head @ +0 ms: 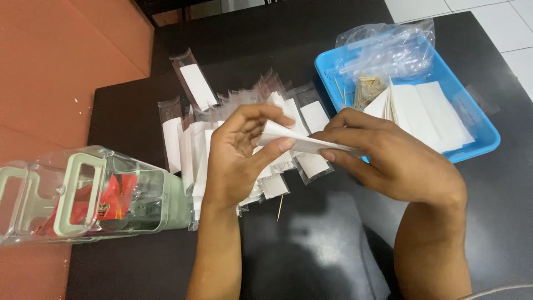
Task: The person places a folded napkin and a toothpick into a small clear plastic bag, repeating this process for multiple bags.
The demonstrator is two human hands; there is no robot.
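Many filled sleeves lie done; my left hand and right hand pinch a folded napkin, a stack left in the tray.

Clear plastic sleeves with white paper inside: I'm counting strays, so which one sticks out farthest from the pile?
The clear plastic sleeve at the pile's far left end, angled away toward the table's far edge; the others overlap closely.
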